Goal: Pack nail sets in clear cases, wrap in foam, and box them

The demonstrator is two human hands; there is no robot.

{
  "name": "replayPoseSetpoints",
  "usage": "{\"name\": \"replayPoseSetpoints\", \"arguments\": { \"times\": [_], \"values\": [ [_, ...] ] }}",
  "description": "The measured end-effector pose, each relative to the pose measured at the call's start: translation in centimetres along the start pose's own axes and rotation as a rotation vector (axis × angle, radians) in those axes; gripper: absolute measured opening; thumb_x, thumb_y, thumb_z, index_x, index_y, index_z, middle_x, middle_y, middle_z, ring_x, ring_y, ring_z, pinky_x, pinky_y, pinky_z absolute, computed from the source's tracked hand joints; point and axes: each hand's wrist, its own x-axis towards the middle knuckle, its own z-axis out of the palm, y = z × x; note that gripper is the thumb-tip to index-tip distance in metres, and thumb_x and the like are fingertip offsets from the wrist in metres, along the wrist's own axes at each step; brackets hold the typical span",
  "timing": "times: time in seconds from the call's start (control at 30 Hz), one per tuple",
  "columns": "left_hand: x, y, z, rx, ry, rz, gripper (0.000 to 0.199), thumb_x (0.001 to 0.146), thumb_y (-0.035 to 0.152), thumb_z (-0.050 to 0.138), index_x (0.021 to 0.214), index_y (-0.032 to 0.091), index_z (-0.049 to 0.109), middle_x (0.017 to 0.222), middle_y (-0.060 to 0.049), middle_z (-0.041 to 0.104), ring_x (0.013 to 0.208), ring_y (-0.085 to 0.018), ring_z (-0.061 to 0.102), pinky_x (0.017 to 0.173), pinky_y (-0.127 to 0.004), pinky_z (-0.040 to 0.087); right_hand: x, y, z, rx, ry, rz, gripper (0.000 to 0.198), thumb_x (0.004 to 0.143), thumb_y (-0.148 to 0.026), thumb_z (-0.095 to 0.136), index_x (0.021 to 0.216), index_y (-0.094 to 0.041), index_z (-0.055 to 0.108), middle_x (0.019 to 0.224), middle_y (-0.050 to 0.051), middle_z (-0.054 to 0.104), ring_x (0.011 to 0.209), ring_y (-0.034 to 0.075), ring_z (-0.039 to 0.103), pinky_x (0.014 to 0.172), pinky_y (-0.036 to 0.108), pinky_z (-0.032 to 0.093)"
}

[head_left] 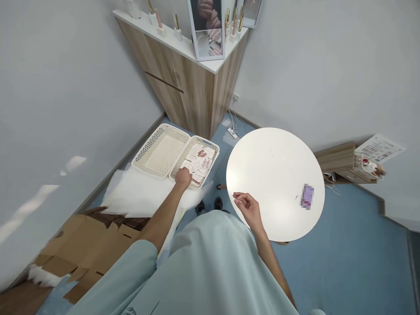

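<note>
My left hand (183, 177) is closed at the near left part of a small white plastic basket (215, 154). Its fingers point away from me, and what they grip is hidden. In that basket lie several flat white packets (197, 164) with red and pink nail-like designs. My right hand (250, 209) hovers at the left edge of a round white table (269, 162), fingers bent and a little apart from the thumb. Nothing shows between them. A larger white basket (160, 153), with nothing visible in it, adjoins the small one on the left.
White wrapping sheets (134, 192) and flattened cardboard (88, 238) lie on the left. A wooden cabinet (197, 96) fills the corner, topped with bottles and framed pictures. A blurred purple item (307, 197) rests on the table. A power strip (232, 133) lies on the floor.
</note>
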Motion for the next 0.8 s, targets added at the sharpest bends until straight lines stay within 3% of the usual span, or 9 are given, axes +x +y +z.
{"name": "replayPoseSetpoints", "arguments": {
  "times": [0.23, 0.33, 0.43, 0.53, 0.6, 0.67, 0.8],
  "values": [
    [0.2, -0.9, 0.2, 0.003, -0.013, 0.058, 0.029, 0.092, 0.016, 0.056, 0.113, 0.004, 0.071, 0.111, -0.029, 0.072, 0.109, -0.04, 0.068, 0.088, -0.043, 0.052, -2.0, 0.5, 2.3, -0.01, 0.112, 0.046, 0.032, 0.085, -0.053, 0.083, 0.087, -0.024, 0.07, 0.128, 0.014, 0.074, 0.125, 0.033, 0.07, 0.11, 0.05, 0.055],
    [-0.1, -1.3, -0.8, 0.007, 0.002, 0.076, 0.028, 0.093, 0.017, 0.054, 0.109, 0.005, 0.074, 0.108, -0.029, 0.073, 0.108, -0.04, 0.069, 0.088, -0.044, 0.052, -2.5, 1.0, 3.2, 0.008, 0.119, 0.05, 0.032, 0.084, -0.052, 0.083, 0.088, -0.024, 0.07, 0.128, 0.013, 0.074, 0.125, 0.033, 0.07, 0.11, 0.05, 0.055],
    [-0.9, -1.4, -2.7, -0.091, 0.097, 0.098, 0.031, 0.097, 0.02, 0.051, 0.104, 0.006, 0.077, 0.108, -0.028, 0.075, 0.11, -0.041, 0.071, 0.092, -0.047, 0.053, -2.5, 1.5, 3.7, 0.01, 0.103, 0.039, 0.03, 0.085, -0.051, 0.082, 0.088, -0.024, 0.07, 0.128, 0.013, 0.074, 0.125, 0.031, 0.07, 0.109, 0.048, 0.056],
    [-3.0, -0.7, -4.7, -0.444, 0.141, 0.158, 0.024, 0.094, 0.03, 0.062, 0.097, 0.013, 0.079, 0.104, -0.019, 0.079, 0.108, -0.036, 0.073, 0.097, -0.046, 0.055, -2.1, 1.6, 3.8, -0.001, 0.071, 0.009, 0.029, 0.087, -0.051, 0.081, 0.088, -0.024, 0.07, 0.126, 0.012, 0.075, 0.122, 0.03, 0.071, 0.108, 0.045, 0.056],
    [-5.3, 0.4, -5.6, -0.812, 0.034, 0.184, 0.023, 0.088, 0.037, 0.073, 0.093, 0.015, 0.078, 0.1, -0.013, 0.081, 0.101, -0.03, 0.075, 0.094, -0.042, 0.059, -1.5, 1.3, 3.6, -0.011, 0.047, -0.018, 0.029, 0.087, -0.051, 0.08, 0.088, -0.024, 0.07, 0.123, 0.011, 0.076, 0.118, 0.028, 0.072, 0.105, 0.043, 0.057],
    [-8.2, 1.9, -5.9, -1.129, -0.116, 0.205, 0.036, 0.08, 0.049, 0.082, 0.091, 0.015, 0.078, 0.096, -0.011, 0.081, 0.097, -0.028, 0.076, 0.091, -0.041, 0.062, -0.7, 1.0, 3.2, -0.028, 0.031, -0.05, 0.03, 0.087, -0.052, 0.079, 0.09, -0.024, 0.072, 0.114, 0.01, 0.078, 0.11, 0.027, 0.074, 0.101, 0.041, 0.058],
    [-14.2, 5.7, -5.3, -1.323, -0.264, 0.278, 0.05, 0.07, 0.061, 0.09, 0.089, 0.016, 0.077, 0.094, -0.009, 0.08, 0.097, -0.027, 0.075, 0.093, -0.043, 0.065, 0.8, 0.3, 1.3, -0.029, 0.057, -0.092, 0.036, 0.088, -0.059, 0.078, 0.096, -0.024, 0.075, 0.096, 0.007, 0.079, 0.094, 0.025, 0.076, 0.09, 0.039, 0.061]
  ]
}}
